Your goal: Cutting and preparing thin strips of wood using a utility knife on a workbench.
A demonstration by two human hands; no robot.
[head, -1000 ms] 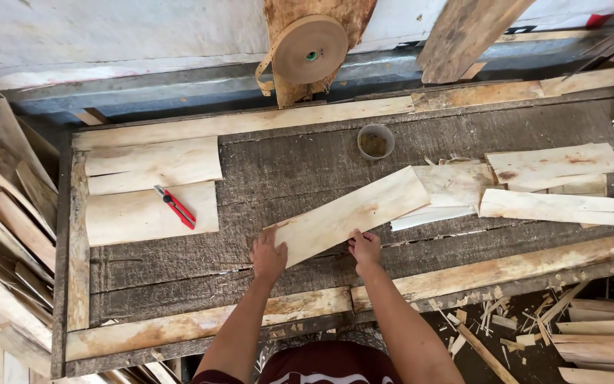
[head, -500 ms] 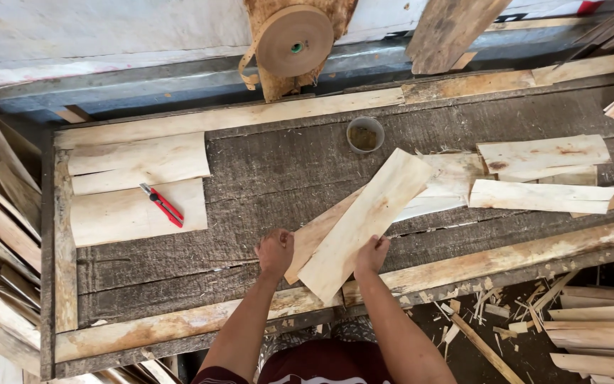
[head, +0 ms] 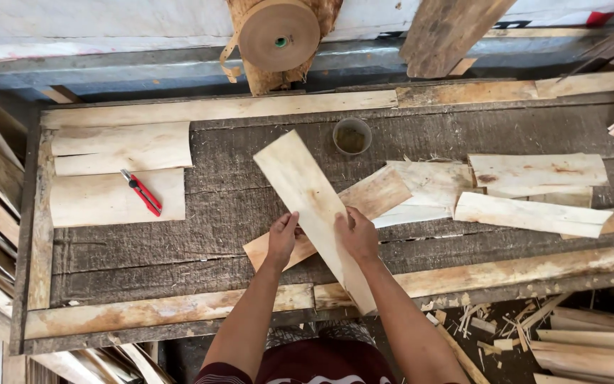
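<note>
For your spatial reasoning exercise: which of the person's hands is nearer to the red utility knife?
Left. The left hand grips the long veneer strip, right of the red utility knife. The right hand grips the strip's other edge, farther away.

On the workbench (head: 143, 267), a long veneer strip (head: 300, 192) lies crossed over a second strip (head: 371, 195) — stacked sheets (head: 119, 174) and a utility knife (head: 141, 193) to the left, a cup (head: 352, 136) behind, more strips (head: 534, 192) right.
</note>
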